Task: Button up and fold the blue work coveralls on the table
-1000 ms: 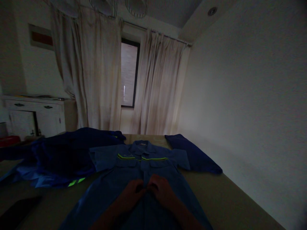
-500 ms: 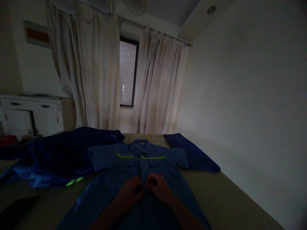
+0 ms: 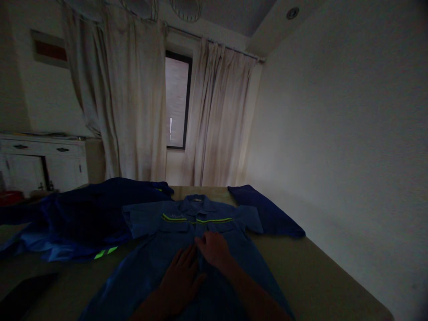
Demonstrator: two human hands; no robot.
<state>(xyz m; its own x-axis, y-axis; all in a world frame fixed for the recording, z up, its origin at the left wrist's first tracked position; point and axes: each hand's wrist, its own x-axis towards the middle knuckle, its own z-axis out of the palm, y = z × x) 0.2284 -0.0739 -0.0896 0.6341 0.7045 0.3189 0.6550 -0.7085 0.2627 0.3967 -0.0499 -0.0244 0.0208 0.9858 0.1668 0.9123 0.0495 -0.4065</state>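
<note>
A blue work shirt (image 3: 157, 261) with yellow-green reflective stripes across the chest lies face up on a dim olive table (image 3: 310, 272), collar away from me. My left hand (image 3: 182, 278) rests flat on the shirt front, fingers stretched out. My right hand (image 3: 214, 249) sits just beyond it on the button line below the chest pockets, fingers curled down onto the cloth. Whether its fingers hold a button is too dark to see.
A heap of dark blue garments (image 3: 73, 214) with reflective strips lies on the left of the table. Another dark blue piece (image 3: 267, 214) lies at the right, beside the shirt's sleeve. A white cabinet (image 3: 43, 162), curtains (image 3: 133, 107) and a window (image 3: 177, 102) stand beyond; a bare wall runs along the right.
Both hands were pinched together at the shirt's button line. Now the left hand has flattened on the cloth and the right hand has moved a little farther up the front.
</note>
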